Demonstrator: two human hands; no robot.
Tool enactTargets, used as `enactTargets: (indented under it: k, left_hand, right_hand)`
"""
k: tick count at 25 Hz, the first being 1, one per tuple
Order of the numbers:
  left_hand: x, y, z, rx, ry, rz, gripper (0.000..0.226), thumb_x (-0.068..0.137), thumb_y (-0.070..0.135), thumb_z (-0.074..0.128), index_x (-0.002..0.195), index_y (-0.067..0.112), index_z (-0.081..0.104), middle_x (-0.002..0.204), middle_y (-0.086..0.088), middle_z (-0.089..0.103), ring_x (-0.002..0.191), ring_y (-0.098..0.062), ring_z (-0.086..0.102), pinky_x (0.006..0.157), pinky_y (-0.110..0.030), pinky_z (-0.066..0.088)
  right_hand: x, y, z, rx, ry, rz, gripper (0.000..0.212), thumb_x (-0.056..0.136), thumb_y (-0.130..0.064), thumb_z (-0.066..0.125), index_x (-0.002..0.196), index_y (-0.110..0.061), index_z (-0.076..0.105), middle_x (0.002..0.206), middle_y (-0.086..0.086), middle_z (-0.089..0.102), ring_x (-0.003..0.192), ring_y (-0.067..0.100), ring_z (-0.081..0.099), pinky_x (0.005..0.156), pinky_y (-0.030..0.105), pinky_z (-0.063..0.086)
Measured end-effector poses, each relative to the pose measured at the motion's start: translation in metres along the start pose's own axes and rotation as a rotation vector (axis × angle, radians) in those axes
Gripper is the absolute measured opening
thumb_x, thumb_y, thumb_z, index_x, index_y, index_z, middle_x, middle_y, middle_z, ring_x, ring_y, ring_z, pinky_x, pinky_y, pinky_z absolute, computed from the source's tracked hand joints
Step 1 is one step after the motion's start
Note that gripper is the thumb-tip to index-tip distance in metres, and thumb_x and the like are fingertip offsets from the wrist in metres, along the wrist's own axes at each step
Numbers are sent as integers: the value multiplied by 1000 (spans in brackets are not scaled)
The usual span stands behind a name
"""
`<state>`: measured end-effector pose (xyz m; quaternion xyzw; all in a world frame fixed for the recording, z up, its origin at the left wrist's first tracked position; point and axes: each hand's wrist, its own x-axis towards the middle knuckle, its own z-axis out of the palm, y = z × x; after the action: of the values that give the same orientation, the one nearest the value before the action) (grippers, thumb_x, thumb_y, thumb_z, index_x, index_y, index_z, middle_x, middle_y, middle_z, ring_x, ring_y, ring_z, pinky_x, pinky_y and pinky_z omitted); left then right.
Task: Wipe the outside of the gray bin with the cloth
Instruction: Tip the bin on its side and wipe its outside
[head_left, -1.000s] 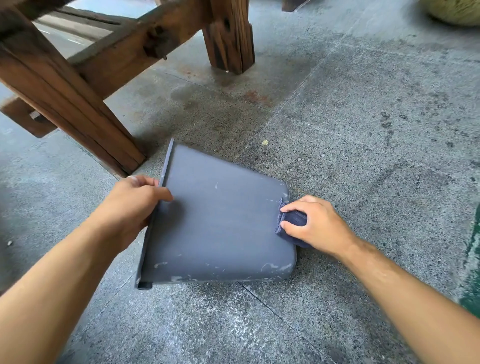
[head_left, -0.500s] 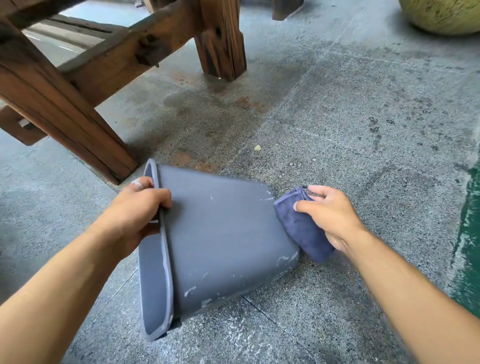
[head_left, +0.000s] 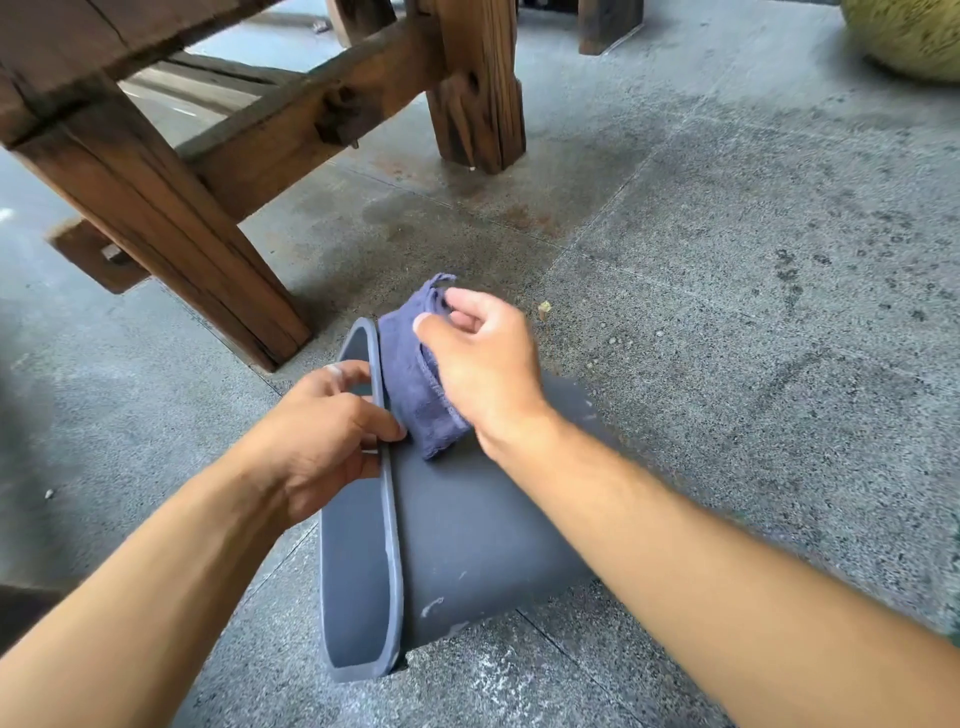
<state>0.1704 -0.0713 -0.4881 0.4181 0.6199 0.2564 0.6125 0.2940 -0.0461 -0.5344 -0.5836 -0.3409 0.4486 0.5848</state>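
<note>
The gray bin (head_left: 467, 545) lies on its side on the concrete floor, its open mouth turned to the left and towards me. My left hand (head_left: 322, 441) grips the rim, fingers inside and thumb on the outer wall. My right hand (head_left: 483, 364) holds a dark blue cloth (head_left: 415, 384) pressed on the bin's upper outer wall just behind the rim. My right forearm crosses over the bin and hides its far end. White scuff marks show on the lower wall.
A heavy wooden table frame stands to the left and behind; its nearest leg (head_left: 171, 244) rests just beyond the bin's rim and another leg (head_left: 478, 88) stands farther back. A yellowish round pot (head_left: 909, 36) sits at the top right. Speckled concrete floor (head_left: 753, 312) spreads to the right.
The bin has rolled so its mouth faces me more. My right hand has carried the cloth from the bin's base end up to the wall beside the rim. My left hand kept its grip.
</note>
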Motion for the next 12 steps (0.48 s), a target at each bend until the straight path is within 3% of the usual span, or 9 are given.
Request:
enactTargets:
  k: [2, 3, 4, 8, 12]
  left_hand:
    - [-3, 0, -3, 8, -25, 8, 44, 81, -28, 44, 97, 11, 56, 60, -6, 70, 45, -14, 63, 43, -25, 51]
    - [-4, -1, -3, 3, -44, 10, 46, 80, -29, 43, 99, 11, 56, 62, -7, 71, 47, -15, 64, 44, -25, 52]
    - [-5, -1, -5, -7, -67, 13, 48, 79, -30, 42, 98, 11, 56, 60, -6, 71, 46, -14, 65, 43, -24, 51]
    - [-7, -1, -4, -30, -134, 27, 53, 78, -34, 39, 102, 9, 59, 59, -7, 68, 46, -16, 66, 40, -21, 49]
    - [-5, 0, -3, -3, -135, 33, 57, 76, -36, 37, 109, 5, 58, 64, -11, 67, 49, -19, 66, 44, -24, 52]
  right_hand:
    - [-10, 5, 3, -203, -76, -35, 43, 83, -25, 70, 125, -14, 67, 112, 4, 62, 113, 19, 61, 105, 23, 41]
    - [-16, 7, 1, -280, -133, -65, 53, 88, -25, 68, 139, -17, 57, 116, -1, 51, 118, 16, 55, 100, 11, 32]
    - [-21, 11, -1, -334, -174, -109, 60, 91, -23, 66, 148, -20, 47, 117, -2, 43, 119, 16, 52, 94, 7, 28]
    - [-28, 16, -1, -397, -199, -197, 68, 98, -23, 57, 158, -34, 26, 126, 5, 37, 109, 23, 55, 91, 20, 34]
    - [-26, 7, 6, -308, -141, -104, 57, 99, -23, 53, 153, -32, 36, 131, 4, 38, 115, 26, 58, 94, 26, 38]
